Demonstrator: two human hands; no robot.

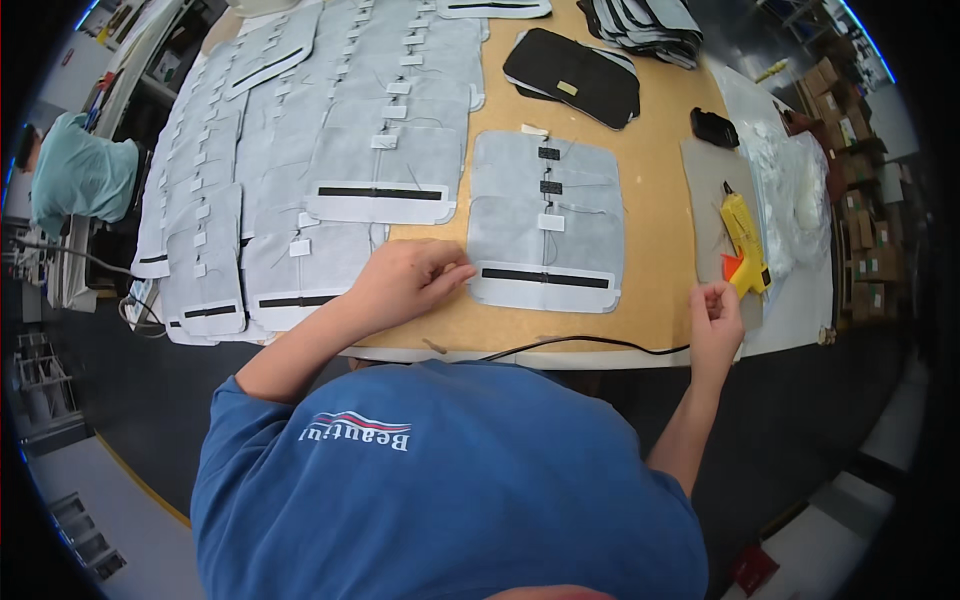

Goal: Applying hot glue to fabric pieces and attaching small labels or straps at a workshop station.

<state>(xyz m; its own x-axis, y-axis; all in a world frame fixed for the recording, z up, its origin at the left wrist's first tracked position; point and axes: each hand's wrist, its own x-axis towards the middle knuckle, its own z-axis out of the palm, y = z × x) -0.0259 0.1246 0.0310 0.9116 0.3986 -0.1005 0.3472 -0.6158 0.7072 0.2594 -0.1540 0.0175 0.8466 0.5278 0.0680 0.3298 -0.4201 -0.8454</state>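
A grey fabric panel (575,240) with rounded corners lies before me, bearing a black strip across its near end, a white tab and small black patches along its middle line. Close by its near left corner is my left hand (415,278), thumb and forefinger pinched together. Whether it grips the panel's edge or something small, I cannot tell. My right hand (716,318) is closed at the table's right side, fingertips together, just nearer than a yellow glue gun (742,240) with an orange trigger. Anything inside those fingers is hidden. A black cable (590,340) runs along the front edge toward that hand.
Overlapping rows of similar grey panels (400,165) cover the table's left half. Black flat pieces (575,75) lie at the back, beside a folded stack (650,30). At right are a black object (713,127) and clear plastic bags (795,190). Another person (85,170) is far left.
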